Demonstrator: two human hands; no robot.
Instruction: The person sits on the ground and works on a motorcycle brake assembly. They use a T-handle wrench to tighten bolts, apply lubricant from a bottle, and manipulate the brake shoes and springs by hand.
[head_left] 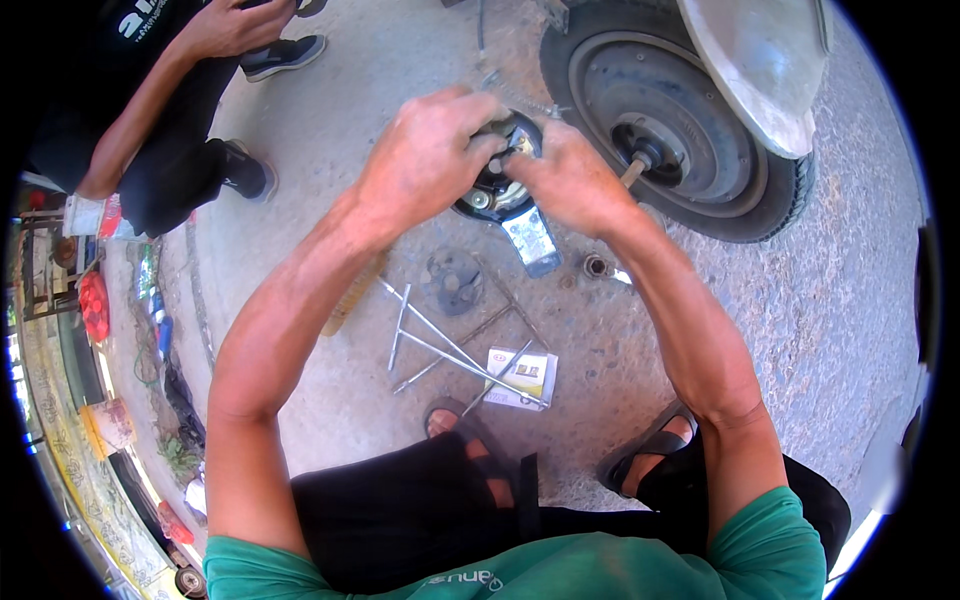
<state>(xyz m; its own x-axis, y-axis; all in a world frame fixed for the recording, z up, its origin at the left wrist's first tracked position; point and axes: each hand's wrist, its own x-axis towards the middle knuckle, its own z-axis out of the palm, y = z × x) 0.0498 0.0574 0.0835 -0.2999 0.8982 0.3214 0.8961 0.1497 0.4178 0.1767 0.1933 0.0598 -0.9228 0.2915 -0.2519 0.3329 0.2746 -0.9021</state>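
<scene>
A round, dark brake plate (503,208) with metal parts inside is held up between my hands, beside the wheel. A flat silvery arm (531,243) sticks out of it toward me. My left hand (420,155) is closed on the plate's left side, its thumb and fingers bent over the inner parts. My right hand (575,180) grips the right side, with the thumb pressed inward near the middle. The fingers hide much of the plate, so I cannot tell exactly which part they press. A thin cable with a spring (525,98) lies just beyond.
At the right stands a tyred wheel (690,120) with an axle jutting out. Between my feet and the plate lie T-handle wrenches (450,355), a small printed box (530,372), a greyish disc (453,280) and a socket tool (597,266). Another person (150,110) is at upper left.
</scene>
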